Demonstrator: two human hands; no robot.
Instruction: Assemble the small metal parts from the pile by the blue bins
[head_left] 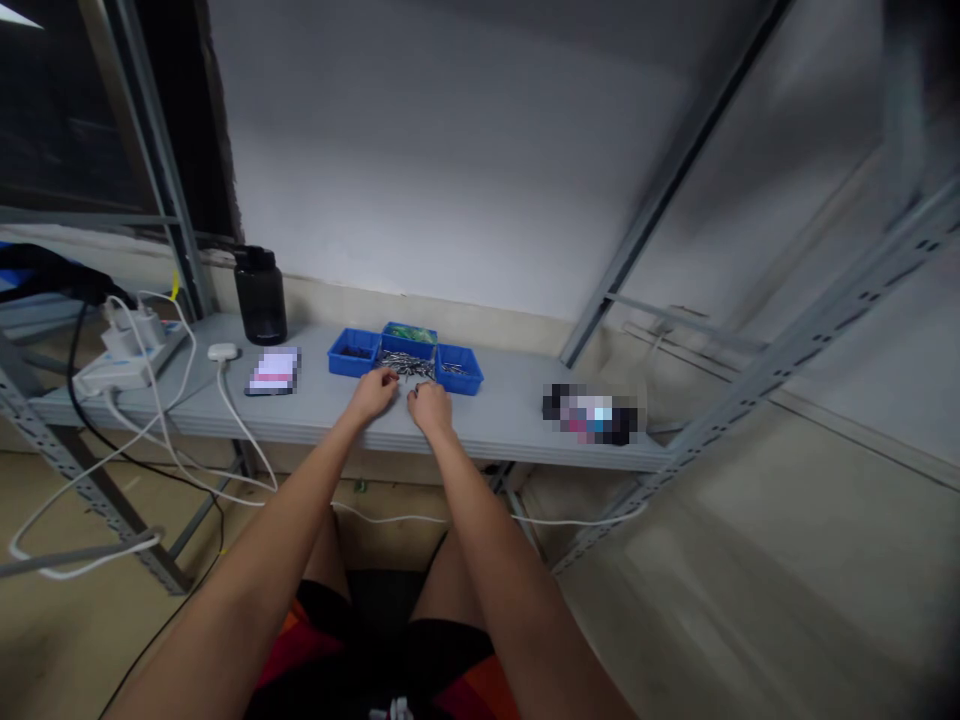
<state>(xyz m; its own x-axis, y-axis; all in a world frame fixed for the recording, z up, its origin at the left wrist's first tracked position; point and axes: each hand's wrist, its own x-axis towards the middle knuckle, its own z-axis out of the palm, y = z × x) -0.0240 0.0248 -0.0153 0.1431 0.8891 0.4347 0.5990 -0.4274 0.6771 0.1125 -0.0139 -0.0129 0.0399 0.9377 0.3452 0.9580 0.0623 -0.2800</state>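
My left hand is at the front of a pile of thin, shiny metal pieces, its fingers curled together. Just to its right, my right hand is closed in a pinch at the near side of the same pile. Anything between the fingers of either hand is too small to make out. Around the pile stand blue plastic bins: the left bin has dark small parts in it, and the right bin contains a few thin metal pieces. Behind the pile is a middle bin with something green at its back.
On the grey shelf stand a black bottle and a phone to the left. A power strip with white cables sits at the far left. A blurred-out dark object lies right. Metal posts flank the shelf.
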